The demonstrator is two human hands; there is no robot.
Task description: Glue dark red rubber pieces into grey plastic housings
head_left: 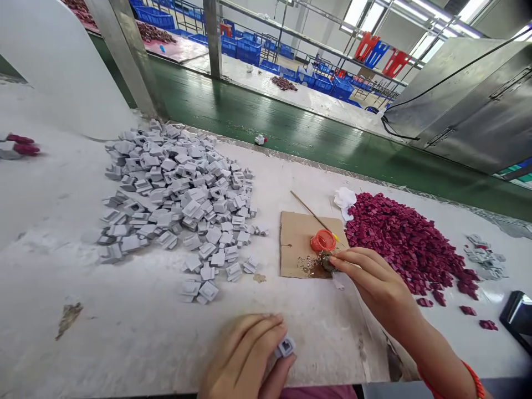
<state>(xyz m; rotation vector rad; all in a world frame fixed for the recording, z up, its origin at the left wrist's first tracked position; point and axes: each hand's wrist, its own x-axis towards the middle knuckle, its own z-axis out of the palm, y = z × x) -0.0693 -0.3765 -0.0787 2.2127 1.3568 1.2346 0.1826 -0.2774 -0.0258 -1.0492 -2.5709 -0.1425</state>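
Note:
Near the front edge, my left hand (253,354) grips a small grey plastic part (285,347), its square opening facing right. My right hand (369,277) reaches to a piece of brown cardboard (291,233), where the thumb and fingertips close on a small dark round piece (327,262); its kind is not clear. Wet, shiny drops surround that piece. Just behind it stands a small red cup (323,240), and a thin stick (310,209) lies across the cardboard's far edge. Loose grey parts (183,188) form a heap to the left, and maroon parts (403,238) a heap to the right.
A green conveyor belt (233,111) runs behind the table, carrying one grey-and-red part (260,139). White crumpled paper (344,200) touches the maroon heap. At the right lie a small grey pile (484,257) and a black device (517,318). A metal post (124,55) rises at the left.

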